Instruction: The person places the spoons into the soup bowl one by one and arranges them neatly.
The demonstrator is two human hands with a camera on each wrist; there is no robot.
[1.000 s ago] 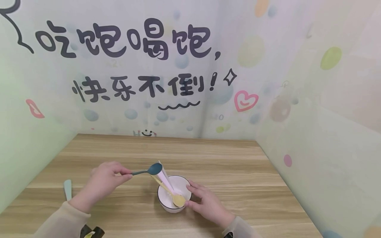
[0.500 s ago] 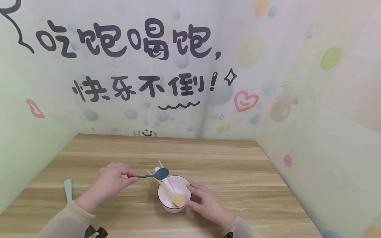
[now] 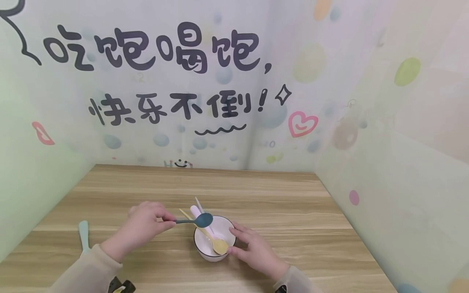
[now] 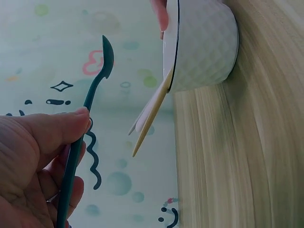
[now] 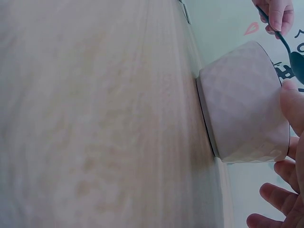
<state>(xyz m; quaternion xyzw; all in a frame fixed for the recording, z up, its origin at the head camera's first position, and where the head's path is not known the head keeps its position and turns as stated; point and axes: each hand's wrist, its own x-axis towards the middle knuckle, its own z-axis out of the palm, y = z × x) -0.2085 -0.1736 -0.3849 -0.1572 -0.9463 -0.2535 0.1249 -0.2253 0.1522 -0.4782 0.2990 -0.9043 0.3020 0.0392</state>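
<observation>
My left hand (image 3: 144, 228) pinches a dark teal spoon (image 3: 204, 220) by its handle between thumb and fingers. The spoon's head is above the left part of a white dark-rimmed bowl (image 3: 224, 228); the left wrist view shows the spoon (image 4: 71, 175) apart from the bowl (image 4: 206, 47). A yellow spoon (image 3: 220, 246) leans in the bowl, head down inside and handle over the far-left rim. Beside it lean a pink handle (image 3: 195, 211) and a thin pale handle (image 3: 198, 202); their lower ends are partly hidden. My right hand (image 3: 256, 251) holds the bowl's right side at the rim, with thumb and fingers apart.
A light blue utensil handle (image 3: 84, 234) lies on the wooden table (image 3: 293, 219) at the left, its near end hidden by the left sleeve. Printed walls (image 3: 205, 150) stand behind the table and along both sides.
My left hand has moved right and slightly nearer, bringing the teal spoon's head from beyond the bowl's far-left rim to over the bowl. The right hand and bowl have stayed in place.
</observation>
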